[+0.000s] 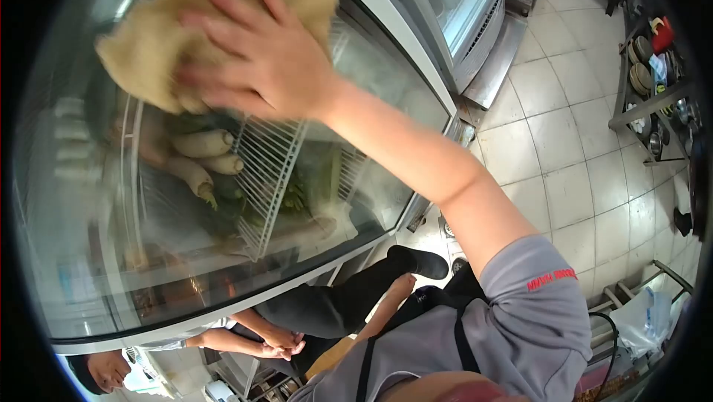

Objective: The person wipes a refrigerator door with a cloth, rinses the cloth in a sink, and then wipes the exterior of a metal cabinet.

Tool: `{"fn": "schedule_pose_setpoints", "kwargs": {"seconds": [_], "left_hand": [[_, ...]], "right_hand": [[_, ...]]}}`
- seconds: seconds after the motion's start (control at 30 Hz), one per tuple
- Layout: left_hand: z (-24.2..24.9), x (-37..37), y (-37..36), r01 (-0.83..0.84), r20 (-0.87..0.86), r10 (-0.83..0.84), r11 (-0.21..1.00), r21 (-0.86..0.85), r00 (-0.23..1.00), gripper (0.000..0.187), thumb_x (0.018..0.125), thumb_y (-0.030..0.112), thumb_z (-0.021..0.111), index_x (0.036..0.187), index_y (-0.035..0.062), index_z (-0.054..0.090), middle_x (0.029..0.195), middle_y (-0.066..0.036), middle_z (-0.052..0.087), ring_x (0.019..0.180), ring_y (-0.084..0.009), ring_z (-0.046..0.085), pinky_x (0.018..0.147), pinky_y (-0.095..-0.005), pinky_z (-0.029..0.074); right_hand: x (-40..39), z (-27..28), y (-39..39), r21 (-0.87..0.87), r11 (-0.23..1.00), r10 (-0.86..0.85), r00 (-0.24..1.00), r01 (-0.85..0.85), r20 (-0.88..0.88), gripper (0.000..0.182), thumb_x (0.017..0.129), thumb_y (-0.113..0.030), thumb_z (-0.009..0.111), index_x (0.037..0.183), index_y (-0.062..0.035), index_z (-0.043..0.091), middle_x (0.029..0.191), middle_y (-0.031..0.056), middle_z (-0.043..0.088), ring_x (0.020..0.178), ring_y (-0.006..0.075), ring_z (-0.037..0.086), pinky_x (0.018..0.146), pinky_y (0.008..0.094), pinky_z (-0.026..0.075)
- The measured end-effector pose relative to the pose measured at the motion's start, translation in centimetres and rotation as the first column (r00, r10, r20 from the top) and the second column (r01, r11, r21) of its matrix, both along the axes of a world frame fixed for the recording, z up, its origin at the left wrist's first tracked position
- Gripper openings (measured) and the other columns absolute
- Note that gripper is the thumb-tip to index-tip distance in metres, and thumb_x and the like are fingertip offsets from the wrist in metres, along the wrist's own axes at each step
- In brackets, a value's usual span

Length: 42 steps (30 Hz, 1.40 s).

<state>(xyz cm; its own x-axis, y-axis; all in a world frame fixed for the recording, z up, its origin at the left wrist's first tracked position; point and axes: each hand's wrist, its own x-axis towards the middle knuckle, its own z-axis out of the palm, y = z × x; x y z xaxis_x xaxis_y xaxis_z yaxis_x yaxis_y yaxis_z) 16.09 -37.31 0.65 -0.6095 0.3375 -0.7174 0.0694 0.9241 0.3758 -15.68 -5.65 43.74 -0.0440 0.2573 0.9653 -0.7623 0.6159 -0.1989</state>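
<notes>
My right hand presses a tan cloth against the glass door of a display fridge, fingers spread over the fabric. Both hand and cloth are blurred by motion. Behind the glass, below the cloth in view, lie several white radishes beside a wire shelf. Some green leafy vegetables show dimly near them. My left hand hangs low by my dark trousers, small in view; its fingers cannot be made out.
Close on the left sits another person, hands together, one dark-clad leg stretched toward me. A second fridge stands beyond the door frame. Metal racks with pots line the far right, over a tiled floor. A plastic bag hangs lower right.
</notes>
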Motion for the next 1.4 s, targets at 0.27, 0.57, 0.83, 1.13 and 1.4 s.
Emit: {"fn": "schedule_pose_setpoints", "kwargs": {"seconds": [0.27,0.57,0.83,1.13,1.4], "left_hand": [[0.0,-0.8,-2.4,0.011,0.163,-0.013,1.000,0.014,0.987,0.024,0.081,0.020,0.039,0.078,0.0018,0.054,0.085,-0.020,0.057,0.079,-0.0351,0.055,0.070,-0.0426,0.043],[2.5,-7.2,3.9,-0.017,0.030,0.016,0.999,0.028,0.999,0.026,0.078,0.023,0.042,0.087,0.0045,0.057,0.086,-0.018,0.058,0.083,-0.0312,0.056,0.074,-0.0392,0.043],[5.9,-7.8,4.9,-0.030,-0.103,0.036,0.998,0.058,0.994,0.025,0.082,0.025,0.044,0.089,0.0059,0.057,0.079,-0.009,0.061,0.077,-0.0239,0.059,0.071,-0.0326,0.044],[1.8,-6.4,3.3,0.349,-0.013,-0.350,0.936,-0.049,0.937,0.033,0.079,0.025,0.038,0.087,-0.0011,0.058,0.090,-0.022,0.057,0.088,-0.0345,0.055,0.077,-0.0390,0.042],[3.2,-4.6,0.1,0.053,-0.061,-0.049,0.997,0.064,0.997,0.033,0.080,0.025,0.039,0.085,0.0001,0.059,0.089,-0.020,0.058,0.084,-0.0346,0.056,0.074,-0.0397,0.044]], "right_hand": [[-4.7,-17.3,2.7,-0.347,0.836,-0.306,0.885,0.426,0.350,0.014,0.071,-0.014,0.056,0.079,-0.0019,0.058,0.094,0.0177,0.052,0.100,0.0351,0.042,0.094,0.0459,0.026],[-4.0,-31.6,-3.9,-0.804,0.255,0.315,0.740,0.537,0.594,0.045,0.088,-0.037,0.034,0.104,0.0031,0.046,0.117,0.0194,0.041,0.113,0.0302,0.034,0.096,0.0378,0.023],[-2.9,4.0,-0.1,-0.312,0.945,-0.118,0.992,0.100,-0.040,0.017,0.077,-0.016,0.048,0.081,0.0009,0.051,0.091,0.0214,0.048,0.091,0.0429,0.041,0.086,0.0498,0.030],[7.8,-3.3,-12.7,0.576,0.810,0.136,0.991,-0.108,-0.007,0.024,0.071,-0.018,0.055,0.095,-0.0175,0.060,0.116,0.0059,0.049,0.114,0.0199,0.041,0.097,0.0425,0.025],[-2.4,6.9,-3.4,-0.349,0.903,-0.254,0.966,0.252,0.040,0.031,0.087,-0.020,0.038,0.106,0.0012,0.050,0.116,0.0216,0.044,0.112,0.0336,0.037,0.095,0.0411,0.026]]}}
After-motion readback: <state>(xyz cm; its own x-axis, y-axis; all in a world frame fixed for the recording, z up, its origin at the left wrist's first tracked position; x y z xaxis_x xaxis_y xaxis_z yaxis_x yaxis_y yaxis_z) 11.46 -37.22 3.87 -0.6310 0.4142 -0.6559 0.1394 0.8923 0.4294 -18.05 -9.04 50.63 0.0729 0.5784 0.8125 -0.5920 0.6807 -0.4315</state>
